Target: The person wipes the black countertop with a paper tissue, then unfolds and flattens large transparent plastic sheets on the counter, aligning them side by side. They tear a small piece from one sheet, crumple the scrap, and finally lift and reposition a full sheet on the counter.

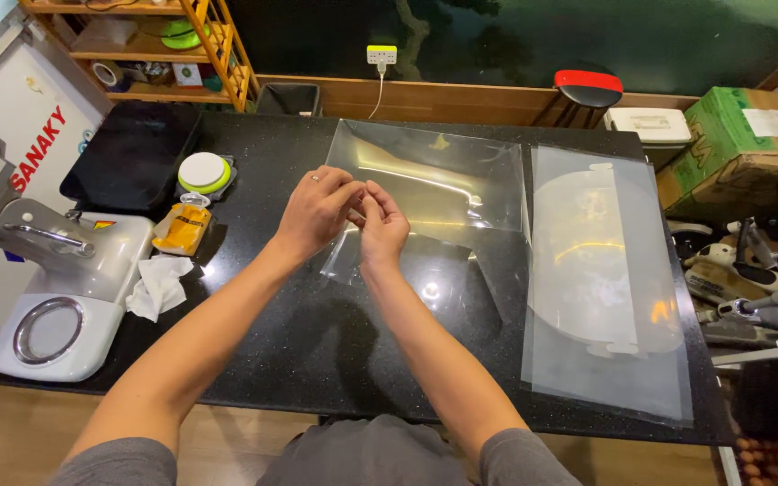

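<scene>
- Black speckled stone makes up the worktop (317, 360), glossy enough to mirror the ceiling lights, with a dark wall and a wooden ledge behind it at twelve o'clock.
- Both hands meet at the centre of the worktop: the left hand (315, 211), wearing a ring, and the right hand (380, 225) have their fingertips pressed together, pinching the near edge of a clear plastic sheet (425, 180).
- That sheet lies mostly flat, reaching away toward twelve o'clock; its near corner looks lifted off the stone, probably because a thin film clinging to a smooth surface has to be pinched up at an edge.
- At three o'clock, well apart from the hands, a second clear sheet (605, 360) lies flat over a round translucent disc (596, 261) with small tabs, seemingly parked out of the way.
- At nine o'clock sit a crumpled white tissue (159, 286), a small orange pouch (182, 227) and a round white-and-green lid (203, 171), grouped beside a white stand mixer (65, 297) on the worktop's left end.
- A black tray (132, 153) rests at ten o'clock.
- Off the worktop, a cardboard box (749, 148) with a green side and a red-topped stool (587, 87) stand toward two o'clock.
</scene>
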